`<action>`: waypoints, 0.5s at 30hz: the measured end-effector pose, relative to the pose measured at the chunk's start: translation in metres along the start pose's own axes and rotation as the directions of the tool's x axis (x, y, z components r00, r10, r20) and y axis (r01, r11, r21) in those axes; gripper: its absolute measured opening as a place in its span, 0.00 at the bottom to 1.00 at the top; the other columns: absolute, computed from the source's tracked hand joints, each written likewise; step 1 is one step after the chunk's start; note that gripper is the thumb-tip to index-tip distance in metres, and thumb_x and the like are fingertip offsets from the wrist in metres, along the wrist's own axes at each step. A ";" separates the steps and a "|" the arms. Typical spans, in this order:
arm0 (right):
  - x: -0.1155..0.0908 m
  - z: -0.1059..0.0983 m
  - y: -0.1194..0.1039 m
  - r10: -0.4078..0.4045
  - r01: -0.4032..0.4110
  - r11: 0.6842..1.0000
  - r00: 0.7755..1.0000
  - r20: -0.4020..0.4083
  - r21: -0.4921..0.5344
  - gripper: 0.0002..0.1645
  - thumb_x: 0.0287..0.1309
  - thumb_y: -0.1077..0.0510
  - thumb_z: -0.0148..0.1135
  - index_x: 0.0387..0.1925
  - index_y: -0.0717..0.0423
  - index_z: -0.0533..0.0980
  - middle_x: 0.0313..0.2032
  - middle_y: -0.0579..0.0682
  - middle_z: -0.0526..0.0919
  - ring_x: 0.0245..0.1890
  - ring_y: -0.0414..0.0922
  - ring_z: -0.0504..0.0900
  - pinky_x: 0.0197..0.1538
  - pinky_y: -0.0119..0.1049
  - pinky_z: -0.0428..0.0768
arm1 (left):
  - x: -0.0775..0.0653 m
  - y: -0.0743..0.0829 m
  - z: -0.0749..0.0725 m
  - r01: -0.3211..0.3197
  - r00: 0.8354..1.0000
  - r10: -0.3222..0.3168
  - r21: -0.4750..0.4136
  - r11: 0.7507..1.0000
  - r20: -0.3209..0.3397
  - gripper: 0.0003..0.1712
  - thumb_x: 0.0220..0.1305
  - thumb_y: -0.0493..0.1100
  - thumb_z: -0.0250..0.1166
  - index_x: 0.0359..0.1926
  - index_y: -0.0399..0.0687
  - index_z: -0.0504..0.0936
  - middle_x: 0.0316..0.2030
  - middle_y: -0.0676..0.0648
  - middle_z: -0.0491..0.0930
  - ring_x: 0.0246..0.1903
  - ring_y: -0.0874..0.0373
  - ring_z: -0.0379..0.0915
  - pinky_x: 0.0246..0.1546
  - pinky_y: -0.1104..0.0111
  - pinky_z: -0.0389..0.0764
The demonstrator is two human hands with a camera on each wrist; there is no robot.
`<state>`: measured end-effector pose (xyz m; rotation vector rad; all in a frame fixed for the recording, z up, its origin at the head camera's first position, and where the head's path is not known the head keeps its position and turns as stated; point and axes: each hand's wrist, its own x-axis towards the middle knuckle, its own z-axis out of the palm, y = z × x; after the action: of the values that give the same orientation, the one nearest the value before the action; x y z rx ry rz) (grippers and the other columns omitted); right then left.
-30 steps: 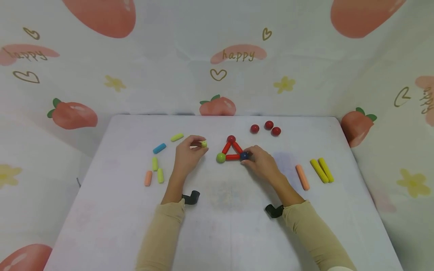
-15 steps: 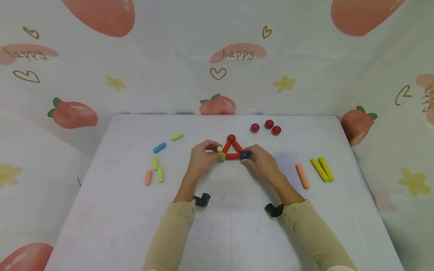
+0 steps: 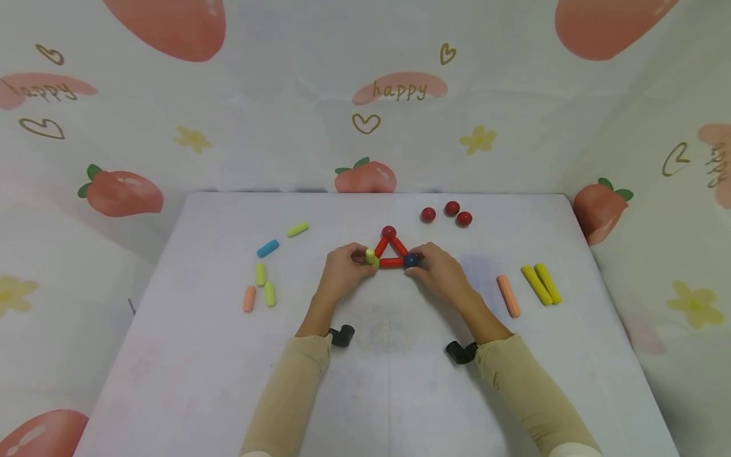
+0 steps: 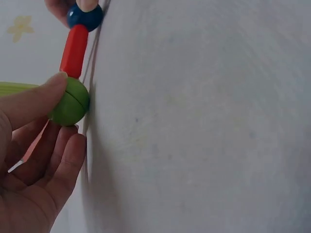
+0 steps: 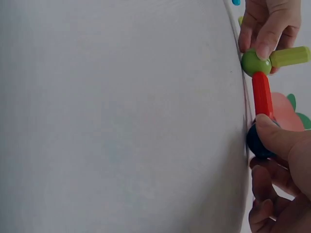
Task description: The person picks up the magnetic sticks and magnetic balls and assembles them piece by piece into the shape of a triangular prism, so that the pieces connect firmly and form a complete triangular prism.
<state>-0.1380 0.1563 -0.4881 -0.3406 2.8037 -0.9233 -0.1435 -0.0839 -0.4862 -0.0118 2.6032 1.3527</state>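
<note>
A triangle of red rods [image 3: 391,263] lies on the table, with a red ball [image 3: 389,232], a green ball [image 4: 72,104] and a dark blue ball [image 3: 410,261] at its corners. My left hand [image 3: 344,270] pinches the green ball between thumb and fingers. From the top of that ball a yellow-green rod [image 5: 291,57] stands upright, its end meeting the ball in the right wrist view. At the right corner, my right hand [image 3: 442,273] grips the blue ball, thumb on one side and fingers on the other.
Three red balls [image 3: 452,208] sit at the back right. To the right lie an orange rod [image 3: 508,296] and two long yellow rods [image 3: 537,285]. Several short rods are spread at the left, among them a blue rod [image 3: 267,248] and an orange rod [image 3: 249,299].
My left hand has moved right with the yellow-green rod, brought it upright onto the green ball, and its fingers have come down around the ball. My right hand has stayed on the blue ball.
</note>
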 end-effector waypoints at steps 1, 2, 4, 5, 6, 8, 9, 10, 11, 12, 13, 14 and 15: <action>0.001 -0.001 0.000 0.005 -0.005 1.000 1.000 0.019 0.001 0.28 0.60 0.49 0.73 0.59 0.53 0.78 0.50 0.52 0.83 0.51 0.50 0.81 0.59 0.50 0.81 | 0.001 0.000 0.000 0.005 1.000 -0.005 -0.003 1.000 0.000 0.21 0.55 0.43 0.78 0.51 0.47 0.85 0.41 0.48 0.88 0.44 0.56 0.85 0.51 0.59 0.84; 0.003 -0.003 0.001 0.010 -0.010 1.000 0.999 0.044 -0.001 0.28 0.60 0.47 0.73 0.59 0.53 0.78 0.51 0.52 0.83 0.52 0.49 0.81 0.60 0.50 0.81 | 0.001 0.000 0.000 0.011 1.000 -0.011 -0.006 1.000 0.003 0.21 0.55 0.43 0.78 0.50 0.47 0.86 0.41 0.48 0.89 0.43 0.56 0.85 0.51 0.59 0.83; 0.007 -0.008 0.003 0.022 -0.024 1.000 0.995 0.096 0.014 0.30 0.61 0.45 0.71 0.61 0.52 0.77 0.52 0.51 0.83 0.53 0.49 0.80 0.60 0.50 0.80 | 0.002 0.001 0.000 0.020 1.000 -0.020 0.001 1.000 0.011 0.21 0.55 0.43 0.78 0.50 0.47 0.87 0.40 0.49 0.89 0.42 0.57 0.84 0.50 0.60 0.83; 0.010 -0.011 0.004 0.029 -0.032 0.999 0.994 0.110 0.022 0.31 0.62 0.43 0.70 0.62 0.51 0.76 0.53 0.51 0.82 0.52 0.49 0.79 0.60 0.49 0.80 | 0.002 0.001 0.000 0.026 1.000 -0.026 0.007 1.000 0.016 0.20 0.55 0.43 0.78 0.49 0.47 0.87 0.39 0.49 0.89 0.41 0.57 0.84 0.49 0.61 0.83; 0.013 -0.015 0.005 0.035 -0.038 0.999 0.993 0.111 0.031 0.32 0.63 0.42 0.69 0.63 0.51 0.76 0.53 0.51 0.82 0.52 0.49 0.79 0.59 0.49 0.80 | 0.002 0.001 -0.001 0.030 0.999 -0.031 0.015 0.999 0.020 0.20 0.55 0.43 0.78 0.49 0.47 0.87 0.38 0.49 0.89 0.41 0.57 0.84 0.48 0.61 0.83; 0.022 -0.023 0.006 0.038 -0.042 0.998 0.997 0.066 0.052 0.32 0.65 0.41 0.67 0.64 0.52 0.75 0.55 0.52 0.81 0.50 0.50 0.78 0.57 0.49 0.81 | 0.001 0.002 -0.001 0.042 0.999 -0.043 0.034 0.999 0.019 0.19 0.55 0.44 0.78 0.49 0.48 0.88 0.37 0.50 0.88 0.40 0.57 0.82 0.46 0.63 0.82; 0.028 -0.026 0.007 0.039 -0.040 0.997 0.999 0.022 0.061 0.32 0.66 0.42 0.66 0.64 0.53 0.74 0.56 0.53 0.80 0.49 0.51 0.78 0.56 0.49 0.81 | 0.001 0.003 -0.001 0.050 0.999 -0.051 0.043 0.998 0.016 0.19 0.55 0.44 0.79 0.49 0.48 0.88 0.37 0.50 0.87 0.40 0.57 0.81 0.45 0.63 0.81; 0.034 -0.029 0.008 0.036 -0.035 0.998 0.999 -0.029 0.057 0.32 0.67 0.43 0.65 0.65 0.54 0.74 0.57 0.55 0.78 0.48 0.52 0.78 0.55 0.49 0.82 | 0.001 0.004 -0.001 0.060 0.998 -0.061 0.052 0.997 0.012 0.19 0.55 0.45 0.79 0.49 0.49 0.88 0.37 0.51 0.87 0.40 0.57 0.79 0.44 0.64 0.80; 0.040 -0.032 0.009 0.036 -0.033 0.998 0.996 -0.078 0.045 0.31 0.67 0.45 0.65 0.66 0.55 0.73 0.58 0.56 0.77 0.48 0.53 0.78 0.55 0.49 0.82 | 0.000 0.004 -0.001 0.066 0.998 -0.066 0.059 0.996 0.008 0.20 0.55 0.45 0.79 0.49 0.49 0.88 0.36 0.51 0.86 0.40 0.56 0.78 0.43 0.64 0.80; 0.047 -0.034 0.010 0.037 -0.034 0.999 0.992 -0.120 0.028 0.31 0.68 0.47 0.65 0.66 0.56 0.72 0.59 0.58 0.75 0.48 0.53 0.78 0.56 0.50 0.82 | 0.000 0.004 -0.001 0.072 0.997 -0.072 0.067 0.995 0.003 0.20 0.55 0.45 0.79 0.49 0.49 0.89 0.36 0.51 0.85 0.40 0.56 0.77 0.42 0.64 0.79; 0.053 -0.035 0.012 0.040 -0.039 0.999 0.987 -0.154 0.008 0.31 0.69 0.48 0.64 0.67 0.57 0.71 0.61 0.59 0.73 0.49 0.55 0.78 0.57 0.51 0.82 | 0.000 0.004 -0.001 0.079 0.997 -0.079 0.072 0.994 0.000 0.20 0.55 0.46 0.79 0.50 0.50 0.89 0.37 0.51 0.85 0.41 0.56 0.77 0.42 0.65 0.78; 0.059 -0.036 0.013 0.046 -0.049 0.999 0.983 -0.176 -0.013 0.31 0.69 0.50 0.64 0.68 0.57 0.70 0.62 0.61 0.72 0.51 0.56 0.79 0.58 0.52 0.81 | -0.001 0.005 -0.001 0.082 0.997 -0.082 0.074 0.994 -0.002 0.20 0.55 0.46 0.79 0.50 0.50 0.89 0.37 0.51 0.85 0.41 0.56 0.76 0.42 0.65 0.78; 0.065 -0.037 0.014 0.055 -0.062 0.998 0.982 -0.183 -0.033 0.31 0.70 0.52 0.63 0.70 0.57 0.69 0.63 0.62 0.70 0.52 0.58 0.78 0.59 0.54 0.80 | -0.001 0.005 -0.001 0.082 0.997 -0.082 0.077 0.994 -0.002 0.21 0.55 0.46 0.79 0.50 0.50 0.89 0.37 0.51 0.85 0.41 0.56 0.76 0.42 0.65 0.78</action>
<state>-0.2110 0.1709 -0.4730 -0.1856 2.9827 -0.9327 -0.1431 -0.0820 -0.4817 -0.1053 2.6211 1.2239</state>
